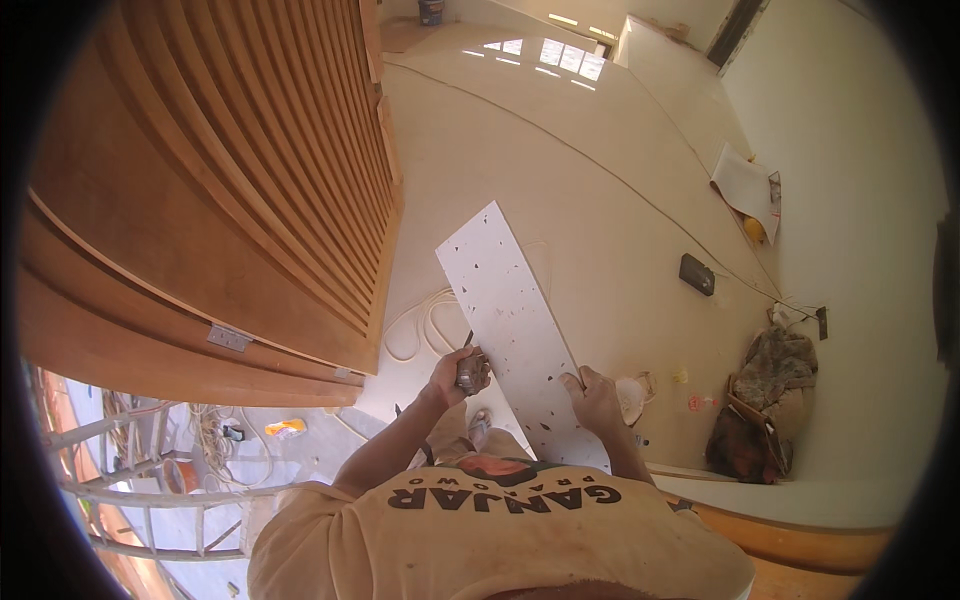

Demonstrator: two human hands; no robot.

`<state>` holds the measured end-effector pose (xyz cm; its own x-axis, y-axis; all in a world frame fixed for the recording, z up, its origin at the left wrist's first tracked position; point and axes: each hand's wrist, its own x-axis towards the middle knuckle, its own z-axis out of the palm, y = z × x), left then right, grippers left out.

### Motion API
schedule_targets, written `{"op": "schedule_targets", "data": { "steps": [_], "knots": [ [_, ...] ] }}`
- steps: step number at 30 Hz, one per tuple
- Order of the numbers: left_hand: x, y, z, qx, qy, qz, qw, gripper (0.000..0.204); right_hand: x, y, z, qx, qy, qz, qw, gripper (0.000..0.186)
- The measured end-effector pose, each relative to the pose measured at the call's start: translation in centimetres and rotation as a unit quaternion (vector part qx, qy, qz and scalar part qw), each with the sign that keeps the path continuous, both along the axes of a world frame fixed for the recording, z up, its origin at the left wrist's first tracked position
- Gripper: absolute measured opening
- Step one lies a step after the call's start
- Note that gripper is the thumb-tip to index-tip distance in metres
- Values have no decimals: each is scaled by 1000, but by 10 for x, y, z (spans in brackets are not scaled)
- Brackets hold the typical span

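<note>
A long white board (500,290) with scattered dark specks slants away from my body at the centre. My right hand (592,400) has its fingers closed on the board's right edge. My left hand (447,378), beside the board's left edge, is wrapped round a small brownish-grey tool (471,370); a thin dark piece pokes up above it, too small to name. Whether that hand also touches the board I cannot tell. Below, one of my feet (480,425) shows on the pale floor near loops of cable (430,318).
Slatted wooden panelling (260,170) stands left. A metal scaffold (150,500), tangled cords and an orange item (285,428) lie lower left. Along the right wall (860,250) are a white sheet (745,190), a dark case (697,275) and a heaped bag (765,400). A bucket (431,12) sits far back.
</note>
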<state>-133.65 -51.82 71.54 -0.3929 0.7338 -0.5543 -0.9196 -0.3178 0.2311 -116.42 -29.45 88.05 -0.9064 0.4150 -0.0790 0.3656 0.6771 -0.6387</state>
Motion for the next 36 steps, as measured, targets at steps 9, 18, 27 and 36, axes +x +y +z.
{"op": "schedule_targets", "data": {
  "steps": [9,18,27,36],
  "knots": [
    [-205,63,4,-19,46,12,999,33,-201,73,-19,-36,36,-76,996,43],
    [-413,164,76,-28,87,-32,995,33,-398,156,23,-21,45,-130,990,47],
    [-601,295,75,-54,80,-16,995,29,-595,298,6,-75,13,-149,986,45],
    [-799,357,64,-87,53,102,990,25,-867,404,-19,-81,-27,-45,995,43]
  ]
}}
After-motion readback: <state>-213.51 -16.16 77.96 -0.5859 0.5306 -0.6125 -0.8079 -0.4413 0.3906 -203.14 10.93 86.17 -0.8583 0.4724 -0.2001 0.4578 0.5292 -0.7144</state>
